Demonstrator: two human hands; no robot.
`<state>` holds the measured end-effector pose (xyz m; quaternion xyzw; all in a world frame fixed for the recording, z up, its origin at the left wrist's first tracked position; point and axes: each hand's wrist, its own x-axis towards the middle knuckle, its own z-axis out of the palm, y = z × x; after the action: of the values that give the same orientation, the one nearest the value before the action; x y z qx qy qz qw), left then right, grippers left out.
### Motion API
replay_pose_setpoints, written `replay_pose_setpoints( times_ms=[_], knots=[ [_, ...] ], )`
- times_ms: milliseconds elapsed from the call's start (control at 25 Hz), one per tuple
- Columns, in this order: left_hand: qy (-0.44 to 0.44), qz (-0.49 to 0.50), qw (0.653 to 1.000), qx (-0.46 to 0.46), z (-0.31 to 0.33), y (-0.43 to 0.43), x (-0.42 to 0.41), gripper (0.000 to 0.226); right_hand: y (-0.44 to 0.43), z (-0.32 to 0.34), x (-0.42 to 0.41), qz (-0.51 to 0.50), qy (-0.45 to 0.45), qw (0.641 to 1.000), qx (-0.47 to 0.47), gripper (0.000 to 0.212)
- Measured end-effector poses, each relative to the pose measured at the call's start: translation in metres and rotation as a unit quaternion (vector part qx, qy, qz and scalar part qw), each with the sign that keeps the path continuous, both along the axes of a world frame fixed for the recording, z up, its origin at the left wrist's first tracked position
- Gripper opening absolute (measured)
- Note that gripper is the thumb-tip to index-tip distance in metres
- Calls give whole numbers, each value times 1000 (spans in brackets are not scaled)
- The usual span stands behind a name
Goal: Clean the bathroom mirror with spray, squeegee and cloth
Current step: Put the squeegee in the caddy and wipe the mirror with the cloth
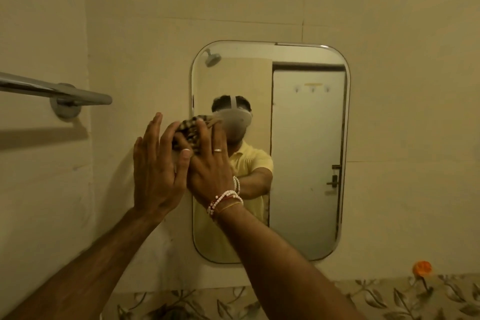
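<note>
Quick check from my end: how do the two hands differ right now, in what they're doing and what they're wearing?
The right hand presses a checked cloth at the mirror's left edge; the left hand holds nothing, fingers spread open.
The right hand wears a ring and beaded bracelets at the wrist; the left hand wears a ring on its thumb but its wrist is bare.
The right hand overlaps the glass; the left hand sits mostly over the wall beside it.
Both are raised, backs toward the camera.

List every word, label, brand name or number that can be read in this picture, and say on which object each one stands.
None can be read.
The yellow strip on the door reflected in the mirror may be a label, but it is too small and blurred.
The checked cloth, the towel bar and the wall tiles show no writing.
</note>
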<state>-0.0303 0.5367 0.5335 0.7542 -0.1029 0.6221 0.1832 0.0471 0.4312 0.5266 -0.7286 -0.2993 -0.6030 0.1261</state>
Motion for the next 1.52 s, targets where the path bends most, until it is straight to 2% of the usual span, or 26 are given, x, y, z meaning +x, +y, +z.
replay_pose_setpoints(
  times_ms=[160,280,480,640,880,1160,1360,1520],
  knots=[
    [16,1,1000,-5,-9,2,5,62,-28,-19,7,-9,-38,997,-67,61],
    [17,-14,1000,-1,-14,-12,11,60,-75,-21,12,-31,-16,998,-53,65],
    [4,-31,999,7,-16,-41,23,59,-168,-12,15,-74,-2,995,74,60],
    [-3,-20,1000,20,-23,-52,37,61,-228,-8,14,-93,28,974,203,49],
    [13,0,1000,16,-42,-50,37,61,-245,-39,11,-65,83,932,346,50],
    [35,8,999,-5,-37,-34,5,61,-167,-61,3,-56,100,947,299,51],
    [39,11,999,-1,-35,-18,-1,64,-97,-55,-2,-28,101,974,202,56],
    [36,12,999,1,-42,-6,0,62,-41,-55,-3,-9,64,993,98,70]
  ],
)
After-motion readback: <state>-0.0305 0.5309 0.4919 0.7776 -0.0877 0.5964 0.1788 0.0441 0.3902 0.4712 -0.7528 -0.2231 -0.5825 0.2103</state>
